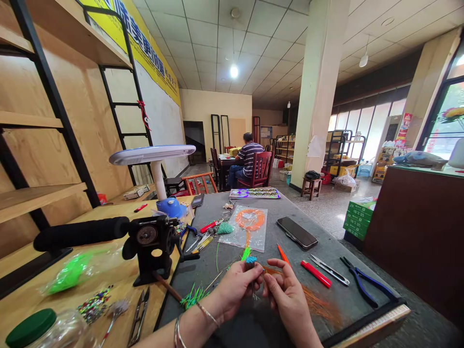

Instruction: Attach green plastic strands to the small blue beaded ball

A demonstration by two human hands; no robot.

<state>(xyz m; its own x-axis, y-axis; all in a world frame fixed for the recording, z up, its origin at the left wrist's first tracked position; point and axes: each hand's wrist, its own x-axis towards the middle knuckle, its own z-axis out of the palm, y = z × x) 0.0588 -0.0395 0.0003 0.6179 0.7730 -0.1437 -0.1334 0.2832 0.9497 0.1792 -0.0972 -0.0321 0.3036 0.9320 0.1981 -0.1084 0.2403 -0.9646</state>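
Note:
My left hand (237, 285) is closed, its thumb and forefinger pinched around a small bright blue tufted bundle (251, 260) that pokes up above the fingers. Close beside it, my right hand (286, 290) pinches thumb and forefinger together, other fingers curled loosely; whatever it holds is too fine to make out. Loose orange strands (321, 304) lie beneath and beyond my right hand. Just past the blue bundle, bright green strands (246, 253) touch the edge of a clear plastic bag (261, 237) with a coil of orange strand (250, 220).
On the right lie a phone (297, 232), a red marker-like stick (316, 274), thread snips (329, 269) and blue-handled pliers (366, 280). At left stand a black hand-cranked device (152, 246), a lamp (155, 154) and a green-lidded jar (31, 328). A person sits far back.

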